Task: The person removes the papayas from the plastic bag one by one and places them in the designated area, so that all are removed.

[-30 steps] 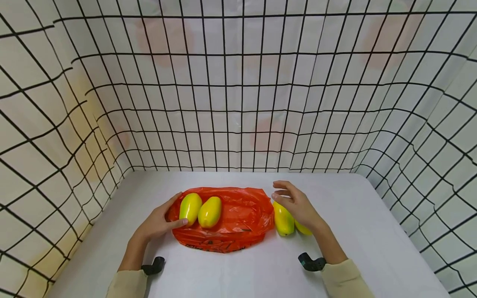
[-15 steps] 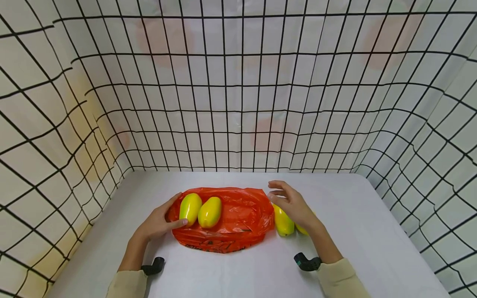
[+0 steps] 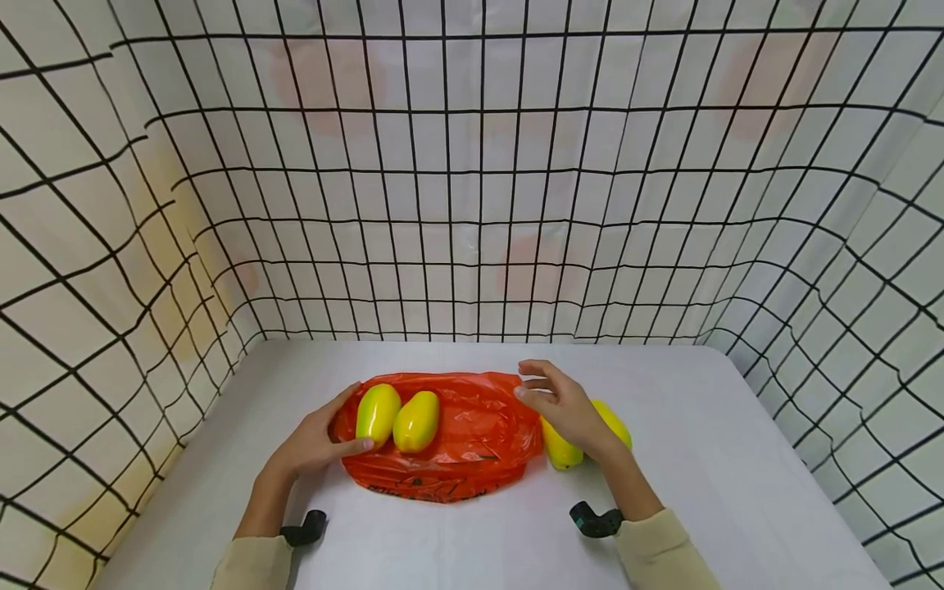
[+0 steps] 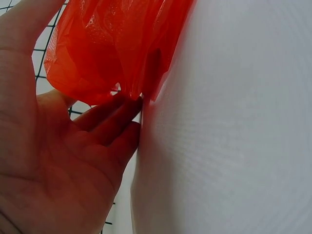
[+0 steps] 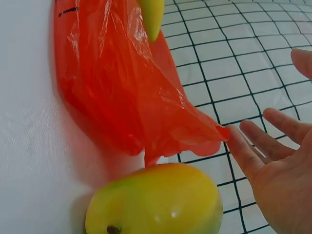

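A red plastic bag (image 3: 483,422) lies spread on the white table, with two yellow mangoes (image 3: 416,422) resting at its left part. My left hand (image 3: 308,442) is at the bag's left end, its thumb close to the leftmost mango (image 3: 378,415). In the left wrist view the fingers (image 4: 114,126) extend beneath the bag's edge, palm facing it. My right hand (image 3: 564,407) is over the bag's right end with loosely extended fingers; in the right wrist view a fingertip meets the bag's pulled-out corner (image 5: 214,134). Below that corner sits another mango (image 5: 161,200).
Two mangoes lie right of the bag, a nearer one (image 3: 562,451) partly under the right hand and one (image 3: 614,422) behind the forearm. White walls with a black grid (image 3: 479,197) enclose the table (image 3: 737,459) at the back and sides.
My right hand has moved left, from above the right-hand mangoes to over the bag's right edge, uncovering more of the rightmost mango. The left hand and the bag look the same.
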The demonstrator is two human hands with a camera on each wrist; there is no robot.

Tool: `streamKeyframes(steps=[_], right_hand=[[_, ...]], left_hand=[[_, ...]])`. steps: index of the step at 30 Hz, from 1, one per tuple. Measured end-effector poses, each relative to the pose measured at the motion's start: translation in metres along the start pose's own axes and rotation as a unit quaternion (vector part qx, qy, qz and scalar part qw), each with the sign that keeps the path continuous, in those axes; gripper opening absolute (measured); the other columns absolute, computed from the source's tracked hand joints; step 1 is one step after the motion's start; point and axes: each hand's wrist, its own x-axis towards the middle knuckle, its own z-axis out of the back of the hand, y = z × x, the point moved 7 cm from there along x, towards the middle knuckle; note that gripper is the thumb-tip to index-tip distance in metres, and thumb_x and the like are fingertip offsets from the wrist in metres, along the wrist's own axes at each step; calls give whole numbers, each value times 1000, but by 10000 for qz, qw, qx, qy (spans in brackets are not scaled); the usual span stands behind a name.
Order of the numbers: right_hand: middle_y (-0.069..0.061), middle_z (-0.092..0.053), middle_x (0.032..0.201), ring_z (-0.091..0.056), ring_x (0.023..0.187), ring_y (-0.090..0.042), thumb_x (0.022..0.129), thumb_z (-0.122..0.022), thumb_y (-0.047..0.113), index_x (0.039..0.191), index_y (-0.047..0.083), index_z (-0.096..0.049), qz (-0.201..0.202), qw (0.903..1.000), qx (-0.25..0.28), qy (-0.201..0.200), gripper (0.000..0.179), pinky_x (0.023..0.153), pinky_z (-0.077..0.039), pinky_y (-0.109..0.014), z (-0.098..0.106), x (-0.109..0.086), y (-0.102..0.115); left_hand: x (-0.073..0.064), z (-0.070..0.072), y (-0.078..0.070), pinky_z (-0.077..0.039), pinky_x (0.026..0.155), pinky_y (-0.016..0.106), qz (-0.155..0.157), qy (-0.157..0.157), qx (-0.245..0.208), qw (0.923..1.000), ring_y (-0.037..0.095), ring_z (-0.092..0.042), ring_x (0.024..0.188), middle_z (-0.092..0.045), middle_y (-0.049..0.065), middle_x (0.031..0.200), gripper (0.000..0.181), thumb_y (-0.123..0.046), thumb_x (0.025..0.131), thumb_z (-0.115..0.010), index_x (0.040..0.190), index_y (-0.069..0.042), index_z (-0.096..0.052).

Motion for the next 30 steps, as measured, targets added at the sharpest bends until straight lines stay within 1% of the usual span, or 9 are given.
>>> streamKeyframes(steps=[4, 7, 9, 11, 15, 18, 23, 26, 30], right_hand=[[-9, -53, 151, -54, 137, -35, 99, -68, 40, 148, 17, -49, 300, 9995, -68, -68, 57, 114, -47, -52, -4, 0, 9], [-9, -54, 150, -53, 138, -37, 98, -70, 38, 147, 17, -50, 454, 9989, -78, -79, 57, 114, -45, -56, -8, 2, 15], [-8, -54, 150, -53, 139, -37, 98, -71, 38, 147, 18, -50, 481, 9988, -60, -33, 57, 113, -46, -56, -12, 3, 17], [-7, -53, 151, -52, 139, -35, 97, -71, 39, 147, 20, -50, 452, 9990, -36, 31, 57, 112, -48, -53, -17, 4, 18], [-10, -51, 153, -54, 138, -33, 97, -72, 39, 148, 21, -49, 366, 9992, 38, 168, 59, 110, -52, -49, -26, 6, 19], [-13, -51, 154, -56, 136, -34, 97, -72, 40, 149, 21, -48, 282, 9993, 52, 242, 60, 109, -52, -48, -33, 7, 18], [-12, -50, 154, -56, 135, -35, 96, -72, 41, 150, 17, -48, 85, 9994, 140, 317, 64, 107, -54, -47, -45, 11, 15], [-12, -51, 152, -58, 134, -33, 96, -73, 40, 150, 15, -48, 30, 9993, 190, 334, 64, 107, -54, -47, -53, 14, 14], [-12, -52, 151, -60, 131, -28, 96, -73, 40, 149, 14, -49, 31, 9994, 111, 340, 64, 105, -56, -44, -62, 17, 14]], left_hand=[[0, 0, -1, -56, 100, 58, -13, 3, 24, 10000, 43, -41, 145, -40, 15, 163, 116, -70, 71, -79, 164, -27, -25], [0, 0, -2, -56, 100, 58, -17, -7, 7, 10000, 43, -42, 145, -41, 15, 162, 116, -70, 71, -79, 164, -27, -25], [0, 0, -2, -56, 100, 58, -9, -5, -8, 10000, 43, -42, 145, -41, 15, 162, 116, -69, 71, -80, 164, -27, -25], [0, 0, -2, -56, 100, 58, 9, 10, -25, 10000, 43, -41, 145, -40, 15, 163, 116, -69, 70, -80, 164, -28, -25], [-1, 0, -1, -55, 101, 59, 30, 45, -73, 10000, 43, -40, 146, -39, 15, 163, 117, -69, 70, -81, 164, -28, -25], [0, 0, -1, -56, 100, 59, -15, 44, -72, 10000, 43, -40, 146, -40, 15, 163, 117, -68, 70, -81, 164, -28, -25], [0, 1, -1, -52, 104, 61, -112, 5, -105, 9999, 43, -41, 145, -41, 15, 162, 116, -66, 70, -82, 164, -29, -25], [0, 1, -1, -51, 105, 62, -117, 18, -137, 9998, 43, -41, 145, -40, 15, 163, 116, -66, 70, -82, 164, -29, -25], [-2, -1, -1, -52, 105, 61, -65, 50, -167, 9998, 42, -42, 145, -41, 15, 162, 116, -65, 70, -83, 164, -29, -25]])
